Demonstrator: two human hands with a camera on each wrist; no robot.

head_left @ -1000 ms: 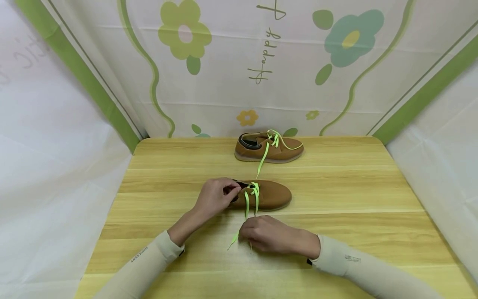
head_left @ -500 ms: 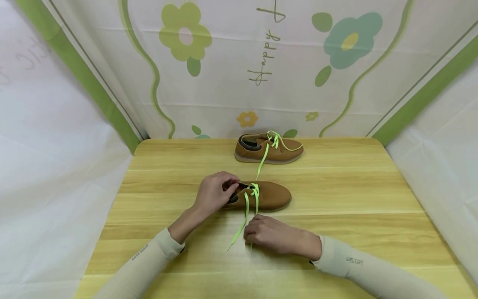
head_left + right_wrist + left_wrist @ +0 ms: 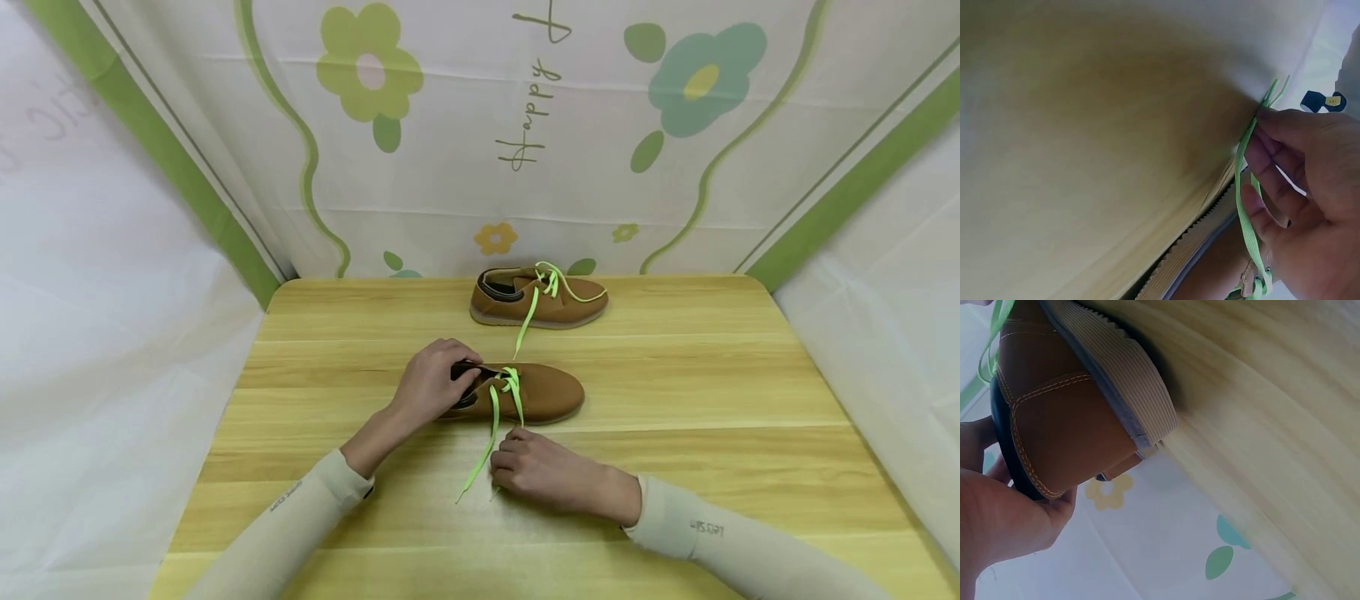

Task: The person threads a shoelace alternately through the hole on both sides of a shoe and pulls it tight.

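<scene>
A brown shoe [image 3: 552,395] with bright green laces lies toe-right on the table, near both hands. My left hand [image 3: 426,382] grips the shoe's collar at the heel; in the left wrist view its fingers curl over the dark rim beside the stitched heel [image 3: 1066,434]. Just in front of the shoe, my right hand [image 3: 551,471] pinches one green shoelace [image 3: 1244,212] between thumb and fingers, with the lace tip poking out past them. The other lace end [image 3: 483,467] hangs down over the shoe's near side onto the table.
A matching brown shoe [image 3: 573,312] stands at the back edge of the wooden table [image 3: 690,367], its green laces loose. White fabric walls [image 3: 450,183] printed with flowers rise behind and at both sides.
My left hand has shifted back from near the lacing to the shoe's collar, opening its thumb and fingers wider around it. My right hand moved slightly right, still on the lace.
</scene>
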